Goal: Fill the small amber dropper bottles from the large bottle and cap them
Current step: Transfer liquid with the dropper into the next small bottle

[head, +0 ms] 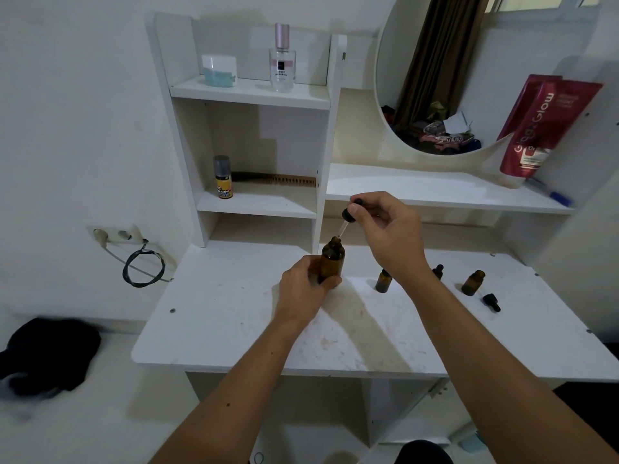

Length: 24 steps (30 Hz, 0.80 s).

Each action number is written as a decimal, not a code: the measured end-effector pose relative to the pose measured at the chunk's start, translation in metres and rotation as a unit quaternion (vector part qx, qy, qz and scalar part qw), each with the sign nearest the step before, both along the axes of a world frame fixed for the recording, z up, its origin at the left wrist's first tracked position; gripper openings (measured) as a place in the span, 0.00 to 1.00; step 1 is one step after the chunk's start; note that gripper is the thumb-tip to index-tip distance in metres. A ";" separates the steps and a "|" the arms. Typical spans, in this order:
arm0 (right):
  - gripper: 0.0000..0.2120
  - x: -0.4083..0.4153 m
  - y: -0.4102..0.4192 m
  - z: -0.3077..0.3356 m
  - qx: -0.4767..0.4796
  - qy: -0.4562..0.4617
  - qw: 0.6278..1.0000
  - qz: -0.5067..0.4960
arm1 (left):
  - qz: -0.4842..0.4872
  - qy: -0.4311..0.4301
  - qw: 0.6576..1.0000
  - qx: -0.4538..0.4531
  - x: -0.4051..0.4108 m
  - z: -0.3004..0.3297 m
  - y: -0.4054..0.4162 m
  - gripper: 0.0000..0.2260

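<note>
Left hand [303, 289] wrapped around the lower body of the large amber bottle [332, 261], grip closed on it, bottle upright with its base on or just above the white tabletop [234, 316]; cannot tell which. Right hand [388, 229] raised above it, thumb and fingers pinched closed on the black rubber bulb of a dropper [348, 217]. Glass tube of the dropper slanting down and left, its tip at the open mouth of the large bottle.

On the tabletop to the right, three small amber bottles. First small bottle [383, 280] upright just beside the right wrist, black dropper cap on. Second small bottle [437, 271] mostly hidden behind the right forearm, only its black cap showing. Third small bottle [473, 283] farther right, tilted, mouth open, no cap. Loose black dropper cap [491, 302] lying on its side near that open bottle, toward the front.

Behind, a white shelf unit [251, 92]: perfume bottle [282, 58] and a pale jar [219, 70] on the top shelf, a small yellow spray can [223, 177] and a comb [278, 179] on the lower one. Round mirror [435, 78] to the right, red pouch [542, 128] leaning beside it. Wall socket with a coiled black cable [144, 266] at left.
</note>
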State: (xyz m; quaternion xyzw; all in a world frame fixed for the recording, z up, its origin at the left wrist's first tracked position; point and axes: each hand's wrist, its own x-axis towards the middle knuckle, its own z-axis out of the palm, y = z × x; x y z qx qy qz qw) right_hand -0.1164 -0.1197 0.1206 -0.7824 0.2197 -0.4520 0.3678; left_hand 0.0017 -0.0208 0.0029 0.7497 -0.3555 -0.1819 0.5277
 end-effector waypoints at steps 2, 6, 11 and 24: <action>0.06 0.005 -0.003 -0.004 0.014 0.023 1.000 -0.004 | -0.001 -0.004 1.000 -0.001 0.000 0.000 0.000 0.23; 0.08 0.014 -0.003 -0.016 0.042 0.093 0.995 -0.009 | -0.002 -0.008 1.000 -0.005 0.000 0.000 0.001 0.23; 0.02 0.019 -0.002 -0.028 0.040 0.118 0.992 -0.030 | 0.000 -0.010 1.000 -0.011 -0.001 0.002 0.001 0.22; 0.05 0.018 -0.001 -0.032 0.009 0.133 0.990 -0.049 | 0.002 -0.012 1.000 0.001 -0.003 0.003 0.001 0.23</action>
